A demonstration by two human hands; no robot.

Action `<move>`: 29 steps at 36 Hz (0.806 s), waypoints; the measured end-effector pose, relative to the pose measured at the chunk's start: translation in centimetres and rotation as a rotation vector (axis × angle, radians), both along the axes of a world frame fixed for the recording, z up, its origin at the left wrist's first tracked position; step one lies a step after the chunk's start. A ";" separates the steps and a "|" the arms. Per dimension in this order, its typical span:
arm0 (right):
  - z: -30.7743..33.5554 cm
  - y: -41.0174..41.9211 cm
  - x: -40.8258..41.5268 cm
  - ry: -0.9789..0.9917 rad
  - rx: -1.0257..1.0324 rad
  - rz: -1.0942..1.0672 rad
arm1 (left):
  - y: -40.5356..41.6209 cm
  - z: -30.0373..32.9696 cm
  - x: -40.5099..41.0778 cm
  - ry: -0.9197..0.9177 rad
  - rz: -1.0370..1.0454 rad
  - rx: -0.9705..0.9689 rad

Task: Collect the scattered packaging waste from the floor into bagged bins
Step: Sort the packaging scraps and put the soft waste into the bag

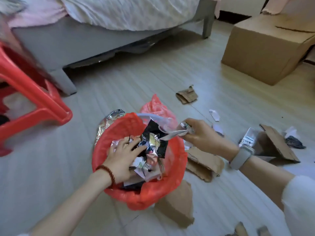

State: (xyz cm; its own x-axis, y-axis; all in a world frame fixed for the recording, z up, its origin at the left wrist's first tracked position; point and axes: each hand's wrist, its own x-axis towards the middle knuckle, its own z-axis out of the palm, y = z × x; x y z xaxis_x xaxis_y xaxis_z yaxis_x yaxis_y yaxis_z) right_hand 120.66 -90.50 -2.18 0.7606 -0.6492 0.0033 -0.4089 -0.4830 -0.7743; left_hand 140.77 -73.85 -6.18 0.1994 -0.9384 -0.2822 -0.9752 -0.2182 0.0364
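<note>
Left hand (121, 156) presses crinkled foil flat-fingered in red-bagged bin (177, 150); right hand (199, 133) pinches wrapper (185, 127).

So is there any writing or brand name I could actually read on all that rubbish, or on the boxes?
None can be read.
Wrappers in the red-bagged bin: printed patches, too crumpled and blurred to read.
Crumpled wrapper gripped in the right hand: print shows, illegible.
Clear packet on the floor at right: a dark label strip, too small.
Large cardboard box: no print visible.
</note>
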 end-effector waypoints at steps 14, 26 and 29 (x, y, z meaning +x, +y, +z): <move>-2.5 4.6 8.1 0.554 -0.275 0.536 | 3.7 1.5 5.7 0.243 0.255 0.112; -11.4 7.5 12.3 0.781 -0.532 0.678 | 3.2 -3.9 4.6 0.267 0.515 -0.567; -12.4 7.8 12.6 0.836 -0.471 0.714 | 3.2 -3.8 4.5 0.244 0.530 -0.547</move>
State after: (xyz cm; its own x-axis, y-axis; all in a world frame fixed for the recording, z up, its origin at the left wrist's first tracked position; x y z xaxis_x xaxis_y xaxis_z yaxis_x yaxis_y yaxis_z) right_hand 133.25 -82.68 -14.56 0.8288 -0.1471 -0.5398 -0.2255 -0.9708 -0.0818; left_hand 145.26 -70.67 -10.01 0.6495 -0.7540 0.0981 -0.6978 -0.5397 0.4709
